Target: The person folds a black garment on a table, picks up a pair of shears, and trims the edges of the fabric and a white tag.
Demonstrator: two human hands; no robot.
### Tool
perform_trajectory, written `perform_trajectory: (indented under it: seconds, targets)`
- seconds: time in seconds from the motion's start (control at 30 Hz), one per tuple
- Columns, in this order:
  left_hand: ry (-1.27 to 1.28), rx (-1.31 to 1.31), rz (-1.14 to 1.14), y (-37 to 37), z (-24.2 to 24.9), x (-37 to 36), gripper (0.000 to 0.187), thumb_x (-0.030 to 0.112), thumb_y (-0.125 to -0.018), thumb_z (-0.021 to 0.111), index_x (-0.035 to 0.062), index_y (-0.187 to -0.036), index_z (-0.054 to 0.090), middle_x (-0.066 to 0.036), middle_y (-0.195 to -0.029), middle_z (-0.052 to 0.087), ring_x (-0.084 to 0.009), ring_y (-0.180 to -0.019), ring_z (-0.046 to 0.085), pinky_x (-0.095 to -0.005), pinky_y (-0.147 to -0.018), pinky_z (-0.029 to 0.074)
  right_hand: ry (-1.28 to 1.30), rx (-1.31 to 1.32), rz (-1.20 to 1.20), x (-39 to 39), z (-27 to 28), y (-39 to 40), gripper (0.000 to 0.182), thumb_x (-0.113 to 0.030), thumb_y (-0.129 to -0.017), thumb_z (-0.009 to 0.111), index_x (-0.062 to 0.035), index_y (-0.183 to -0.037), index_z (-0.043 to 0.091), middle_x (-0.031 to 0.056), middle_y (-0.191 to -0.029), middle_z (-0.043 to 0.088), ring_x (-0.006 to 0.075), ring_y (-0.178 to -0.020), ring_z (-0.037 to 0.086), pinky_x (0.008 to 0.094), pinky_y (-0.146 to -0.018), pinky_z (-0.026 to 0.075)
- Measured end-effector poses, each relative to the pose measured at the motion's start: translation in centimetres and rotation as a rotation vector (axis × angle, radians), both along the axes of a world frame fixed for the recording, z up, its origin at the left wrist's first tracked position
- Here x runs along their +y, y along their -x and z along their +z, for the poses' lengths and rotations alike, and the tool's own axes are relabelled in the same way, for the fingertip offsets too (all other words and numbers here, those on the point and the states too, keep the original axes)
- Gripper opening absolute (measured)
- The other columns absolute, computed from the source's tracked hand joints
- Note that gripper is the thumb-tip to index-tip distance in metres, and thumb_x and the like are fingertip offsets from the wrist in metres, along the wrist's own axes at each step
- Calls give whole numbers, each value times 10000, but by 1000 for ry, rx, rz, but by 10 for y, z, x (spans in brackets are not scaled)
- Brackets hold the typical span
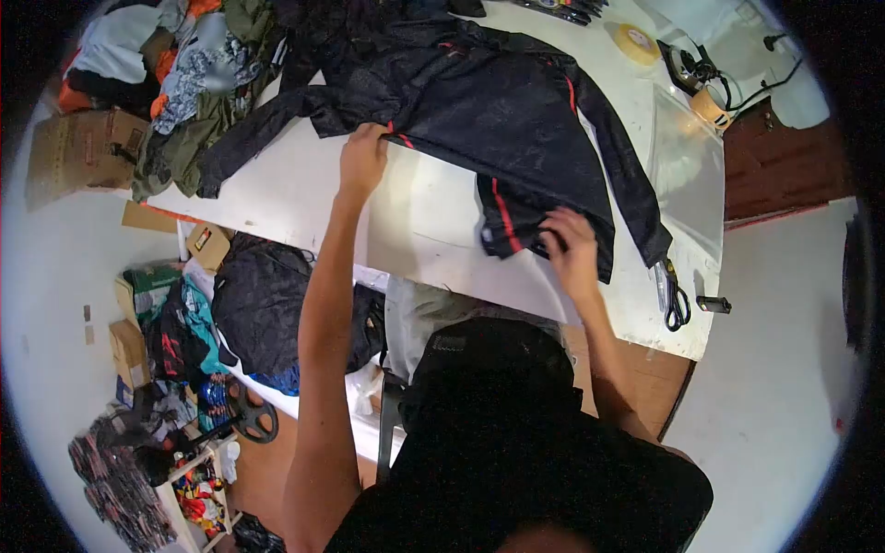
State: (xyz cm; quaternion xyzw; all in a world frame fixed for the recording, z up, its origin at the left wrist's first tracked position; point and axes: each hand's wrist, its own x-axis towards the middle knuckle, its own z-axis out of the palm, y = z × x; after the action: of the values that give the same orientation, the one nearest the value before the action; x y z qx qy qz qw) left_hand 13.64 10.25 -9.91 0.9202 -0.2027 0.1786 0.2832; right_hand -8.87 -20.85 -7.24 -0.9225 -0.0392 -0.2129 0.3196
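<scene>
Stretching left to right across the white table (419,207), a black garment (498,111) lies mostly beyond both hands: the left hand (363,157) bends its fingers at the hem (442,151), grip unclear; the right hand (573,244), nearer the table's front edge, curls its fingers on a red-striped flap (525,217), pinch unclear.

A white table (419,198) is under the right hand (573,244). Brown floor (654,380) is lower than that hand, white wall (51,313) far left.
</scene>
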Motion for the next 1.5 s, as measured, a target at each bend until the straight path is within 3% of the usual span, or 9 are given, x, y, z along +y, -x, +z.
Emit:
perform_trajectory:
  seconds: [0.17,0.4,0.57,0.77,0.97,1.17,1.3,1.33,1.5]
  targets:
    - [788,176,-149,-23,33,8,153,84,-942,456,-9,-1033,534,-60,-722,589,-131,-603,608,-245,-512,490,-681,74,-214,-76,18,-7,136,-26,-892,553,9,-997,632,25,-951,639,108,-904,572,243,-837,435]
    - [236,-158,108,-17,153,-5,241,198,-840,677,-13,-750,602,-37,-564,519,-63,-526,438,-260,-458,334,-1393,-66,-191,-96,56,-18,190,-103,-932,516,10,-1052,609,25,-955,639,91,-872,565,224,-818,431]
    - [134,-28,37,-41,136,-14,291,284,-770,728,13,-728,629,-137,-619,613,-265,-544,608,-353,-498,413,-453,-144,-510,-117,22,-42,140,-70,-867,595,7,-980,620,99,-812,652,120,-725,589,261,-681,466]
    - [27,119,3,-53,43,10,368,321,-752,739,16,-932,639,-166,-794,661,-331,-769,653,-392,-670,500,-422,50,-501,-81,17,-28,235,-112,-797,689,-29,-1009,631,114,-736,651,137,-610,583,273,-602,475]
    - [60,253,121,-29,36,33,745,398,-652,800,-13,-1211,529,-242,-1083,605,-381,-998,594,-402,-824,485,188,-3,-364,-56,17,-41,368,-129,-708,735,-61,-1057,637,145,-1006,571,321,-913,585,389,-806,477]
    - [-218,278,207,-24,19,86,438,224,-726,709,-16,-1075,597,-237,-952,641,-410,-940,605,-422,-802,484,-2,69,-350,-92,61,-73,127,-95,-817,635,-40,-931,650,134,-823,651,306,-661,641,352,-661,525]
    - [460,177,204,-17,60,119,193,-59,-725,430,-25,-901,502,-143,-678,555,-218,-528,639,-325,-424,493,-626,-142,-145,-126,142,-80,174,-79,-898,554,18,-1036,597,96,-881,658,143,-749,639,271,-692,501]
    - [827,234,81,-17,78,127,214,-78,-746,387,-25,-946,439,-165,-780,561,-243,-542,641,-339,-456,541,-562,-214,-158,-131,165,-82,184,-82,-900,556,31,-1040,596,98,-911,659,145,-788,640,269,-733,499]
    - [963,18,42,-24,226,129,146,-12,-838,399,-23,-978,438,-161,-882,597,-260,-749,662,-395,-681,600,-431,-680,-54,-143,261,-113,250,-116,-903,577,50,-1089,598,116,-979,658,160,-945,625,265,-871,463]
